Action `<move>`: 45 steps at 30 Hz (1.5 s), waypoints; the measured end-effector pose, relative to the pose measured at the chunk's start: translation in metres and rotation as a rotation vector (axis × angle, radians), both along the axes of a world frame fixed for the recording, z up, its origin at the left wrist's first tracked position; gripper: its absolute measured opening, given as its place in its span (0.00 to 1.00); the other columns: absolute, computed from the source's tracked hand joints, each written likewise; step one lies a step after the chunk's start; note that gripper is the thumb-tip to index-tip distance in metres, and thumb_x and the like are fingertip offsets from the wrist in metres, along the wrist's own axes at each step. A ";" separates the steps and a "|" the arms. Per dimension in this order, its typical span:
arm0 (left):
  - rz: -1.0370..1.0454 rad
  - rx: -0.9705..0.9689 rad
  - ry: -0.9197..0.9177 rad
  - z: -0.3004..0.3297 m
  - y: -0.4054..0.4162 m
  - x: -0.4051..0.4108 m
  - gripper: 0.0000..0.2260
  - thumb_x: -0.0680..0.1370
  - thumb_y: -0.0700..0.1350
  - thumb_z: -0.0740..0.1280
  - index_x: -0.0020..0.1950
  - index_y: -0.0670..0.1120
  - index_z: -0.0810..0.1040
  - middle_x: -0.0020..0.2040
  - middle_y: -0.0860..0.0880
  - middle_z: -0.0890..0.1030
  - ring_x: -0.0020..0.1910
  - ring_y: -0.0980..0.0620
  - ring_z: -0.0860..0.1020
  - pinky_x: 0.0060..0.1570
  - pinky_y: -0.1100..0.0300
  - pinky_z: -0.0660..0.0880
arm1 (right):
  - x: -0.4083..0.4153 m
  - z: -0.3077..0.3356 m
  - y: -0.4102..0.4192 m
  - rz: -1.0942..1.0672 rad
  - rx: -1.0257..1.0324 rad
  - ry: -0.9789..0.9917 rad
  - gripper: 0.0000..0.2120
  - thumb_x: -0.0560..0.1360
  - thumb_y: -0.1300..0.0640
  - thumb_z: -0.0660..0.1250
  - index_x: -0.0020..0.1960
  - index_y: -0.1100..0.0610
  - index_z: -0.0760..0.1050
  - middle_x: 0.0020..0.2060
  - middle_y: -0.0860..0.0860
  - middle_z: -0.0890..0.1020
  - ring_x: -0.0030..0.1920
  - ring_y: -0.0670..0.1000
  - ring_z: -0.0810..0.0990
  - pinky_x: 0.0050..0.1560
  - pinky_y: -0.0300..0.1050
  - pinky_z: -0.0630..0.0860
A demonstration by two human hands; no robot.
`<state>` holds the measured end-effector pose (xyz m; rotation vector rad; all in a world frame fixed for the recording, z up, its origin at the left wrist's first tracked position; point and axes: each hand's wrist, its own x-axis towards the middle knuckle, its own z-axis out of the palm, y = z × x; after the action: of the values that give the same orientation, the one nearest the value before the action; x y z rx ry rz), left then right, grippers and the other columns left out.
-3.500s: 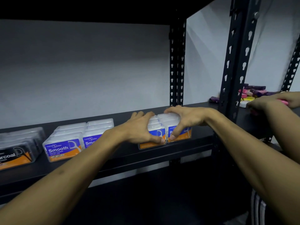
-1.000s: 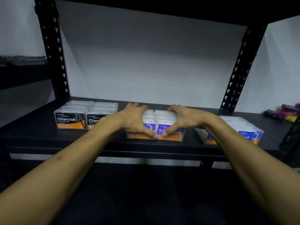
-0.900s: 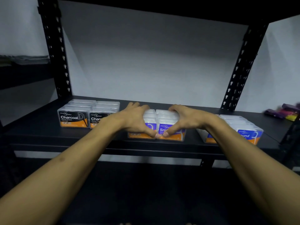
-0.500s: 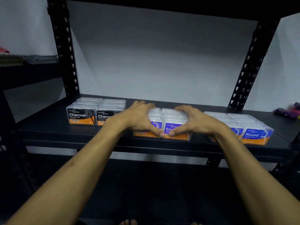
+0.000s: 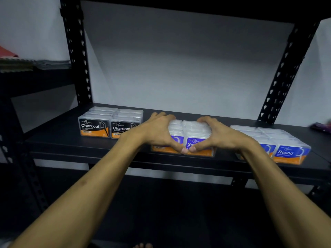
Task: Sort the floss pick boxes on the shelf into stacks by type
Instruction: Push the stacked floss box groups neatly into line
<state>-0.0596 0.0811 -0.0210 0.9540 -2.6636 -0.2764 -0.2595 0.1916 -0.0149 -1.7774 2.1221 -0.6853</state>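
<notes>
Cupping the Smooth boxes (image 5: 194, 133) (labels facing forward), left hand (image 5: 158, 132) and right hand (image 5: 221, 135) curl fingers around them.

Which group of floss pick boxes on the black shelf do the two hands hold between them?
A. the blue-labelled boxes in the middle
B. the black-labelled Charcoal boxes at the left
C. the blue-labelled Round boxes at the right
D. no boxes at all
A: the left hand and the right hand curl round the clear plastic blue-and-orange-labelled boxes in the middle, thumbs meeting at the front; the Charcoal boxes and the Round boxes stand apart, untouched.
</notes>
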 end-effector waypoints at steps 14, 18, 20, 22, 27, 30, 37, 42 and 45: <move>-0.027 0.010 -0.001 0.000 -0.002 0.000 0.50 0.57 0.70 0.77 0.73 0.49 0.68 0.65 0.46 0.72 0.65 0.45 0.67 0.63 0.51 0.70 | -0.001 0.000 -0.001 0.017 0.006 0.041 0.52 0.61 0.40 0.80 0.78 0.48 0.59 0.73 0.48 0.64 0.68 0.49 0.67 0.64 0.42 0.66; -0.040 0.014 0.015 0.000 -0.003 0.000 0.48 0.57 0.70 0.77 0.72 0.50 0.69 0.64 0.46 0.73 0.65 0.44 0.68 0.64 0.50 0.70 | -0.002 0.000 -0.001 0.021 0.018 0.038 0.53 0.61 0.40 0.80 0.79 0.48 0.57 0.75 0.48 0.62 0.71 0.49 0.65 0.64 0.40 0.63; -0.042 0.026 0.032 -0.001 -0.004 0.000 0.48 0.56 0.71 0.77 0.71 0.51 0.70 0.64 0.47 0.73 0.64 0.45 0.68 0.64 0.50 0.70 | -0.002 0.000 -0.002 0.022 0.020 0.028 0.52 0.61 0.41 0.80 0.78 0.47 0.57 0.74 0.48 0.62 0.70 0.48 0.65 0.63 0.40 0.63; -0.048 0.050 0.063 -0.003 -0.007 0.000 0.48 0.54 0.74 0.74 0.70 0.55 0.71 0.63 0.48 0.73 0.65 0.46 0.68 0.64 0.49 0.70 | -0.003 0.000 -0.002 0.022 0.022 0.018 0.52 0.62 0.41 0.80 0.78 0.47 0.58 0.74 0.48 0.63 0.69 0.48 0.65 0.63 0.40 0.64; -0.063 0.072 0.105 -0.007 -0.010 0.000 0.47 0.55 0.75 0.73 0.72 0.60 0.69 0.65 0.52 0.73 0.66 0.47 0.66 0.67 0.47 0.68 | -0.003 0.000 -0.003 0.018 0.014 -0.003 0.53 0.59 0.40 0.82 0.77 0.47 0.59 0.73 0.48 0.65 0.69 0.49 0.68 0.68 0.45 0.67; -0.060 0.039 0.098 -0.007 -0.007 -0.001 0.47 0.58 0.74 0.73 0.74 0.58 0.68 0.67 0.53 0.72 0.64 0.49 0.66 0.65 0.51 0.68 | -0.003 0.000 -0.003 0.019 0.020 -0.026 0.53 0.57 0.39 0.82 0.76 0.46 0.61 0.69 0.47 0.68 0.64 0.49 0.71 0.66 0.47 0.71; -0.082 0.100 0.185 -0.008 -0.007 0.002 0.46 0.55 0.78 0.70 0.70 0.61 0.72 0.65 0.53 0.75 0.66 0.50 0.69 0.66 0.48 0.70 | -0.001 -0.003 -0.001 0.009 -0.030 -0.060 0.54 0.57 0.41 0.83 0.77 0.48 0.61 0.72 0.48 0.67 0.66 0.49 0.70 0.64 0.43 0.70; -0.079 0.178 0.240 -0.011 -0.009 0.003 0.38 0.62 0.74 0.71 0.69 0.63 0.72 0.68 0.52 0.72 0.69 0.50 0.67 0.66 0.46 0.71 | 0.002 -0.003 0.001 0.009 -0.041 -0.097 0.51 0.61 0.47 0.82 0.78 0.51 0.61 0.72 0.49 0.66 0.64 0.48 0.70 0.62 0.41 0.69; -0.079 0.124 0.190 -0.009 -0.006 0.004 0.37 0.63 0.73 0.71 0.70 0.63 0.70 0.66 0.53 0.72 0.68 0.51 0.64 0.64 0.50 0.68 | 0.001 -0.002 0.001 0.006 -0.011 -0.096 0.53 0.60 0.45 0.82 0.78 0.49 0.60 0.74 0.49 0.64 0.66 0.49 0.68 0.65 0.43 0.68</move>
<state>-0.0561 0.0756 -0.0303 0.8141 -2.5367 -0.5285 -0.2586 0.1925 -0.0173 -1.7196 2.0534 -0.7668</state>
